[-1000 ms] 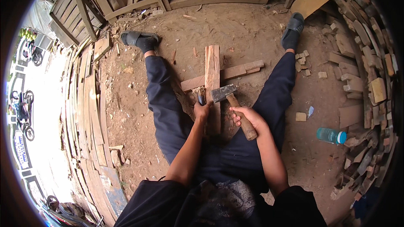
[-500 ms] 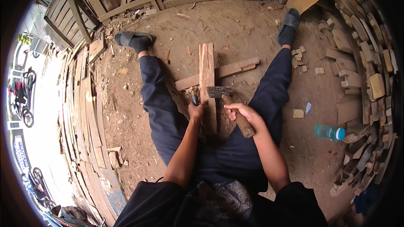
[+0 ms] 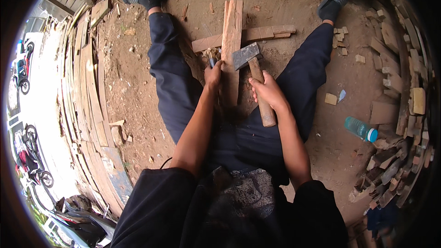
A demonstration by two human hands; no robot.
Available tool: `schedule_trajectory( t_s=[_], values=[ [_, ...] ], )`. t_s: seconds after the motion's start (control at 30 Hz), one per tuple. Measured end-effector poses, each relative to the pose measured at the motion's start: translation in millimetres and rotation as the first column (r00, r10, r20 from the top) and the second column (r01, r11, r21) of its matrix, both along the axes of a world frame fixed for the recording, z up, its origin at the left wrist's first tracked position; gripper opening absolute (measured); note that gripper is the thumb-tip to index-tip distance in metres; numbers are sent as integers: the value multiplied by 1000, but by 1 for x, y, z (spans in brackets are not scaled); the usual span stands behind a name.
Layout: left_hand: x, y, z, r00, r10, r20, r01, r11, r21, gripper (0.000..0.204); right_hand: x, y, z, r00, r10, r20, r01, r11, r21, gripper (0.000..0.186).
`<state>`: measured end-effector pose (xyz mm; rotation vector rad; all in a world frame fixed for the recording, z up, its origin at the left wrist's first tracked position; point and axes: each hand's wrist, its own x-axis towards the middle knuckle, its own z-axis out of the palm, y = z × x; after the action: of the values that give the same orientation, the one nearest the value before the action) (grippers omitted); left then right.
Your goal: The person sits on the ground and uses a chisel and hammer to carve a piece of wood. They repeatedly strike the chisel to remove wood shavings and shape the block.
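My left hand (image 3: 213, 74) is closed round a chisel (image 3: 212, 59), whose dark shaft and frayed wooden top stick up above the fist. It rests against the left edge of a rough plank (image 3: 233, 25) that lies lengthwise between my legs. The chisel's lower end is hidden. In my right hand (image 3: 268, 92) is a hammer, gripped by its thick wooden handle (image 3: 262, 110). Its blocky grey metal head (image 3: 246, 56) hangs over the plank's right edge, apart from the chisel. Under the plank, crosswise, lies a reddish wood strip (image 3: 271, 32) with lines across it.
My outstretched legs flank the work on a dirt floor (image 3: 133, 69) strewn with chips. A blue-capped bottle (image 3: 360, 129) lies to the right, near a stack of wood offcuts (image 3: 409, 124). Long boards (image 3: 94, 96) line the left side, with motorbikes (image 3: 32, 156) beyond.
The hammer has come up off the plank, its head turned and looking larger. My left hand keeps its hold beside the plank. The whole view has shifted, so the plank sits higher in it.
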<state>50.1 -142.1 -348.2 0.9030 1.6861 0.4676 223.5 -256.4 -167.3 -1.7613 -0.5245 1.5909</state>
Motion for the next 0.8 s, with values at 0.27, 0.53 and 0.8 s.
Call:
schedule_trajectory(
  t_s=[0.27,0.53,0.8],
  values=[
    [-1,-1,1,999,30,37,-28,999,-37,51,-9,8,23,893,322,313,-297,947,-125,51],
    [3,1,21,1000,-3,-27,2,999,-42,51,-31,26,9,949,268,169,-254,962,-99,47],
    [8,1,16,999,40,-28,-41,999,-18,58,-23,46,2,967,181,177,-167,982,-91,17]
  ],
)
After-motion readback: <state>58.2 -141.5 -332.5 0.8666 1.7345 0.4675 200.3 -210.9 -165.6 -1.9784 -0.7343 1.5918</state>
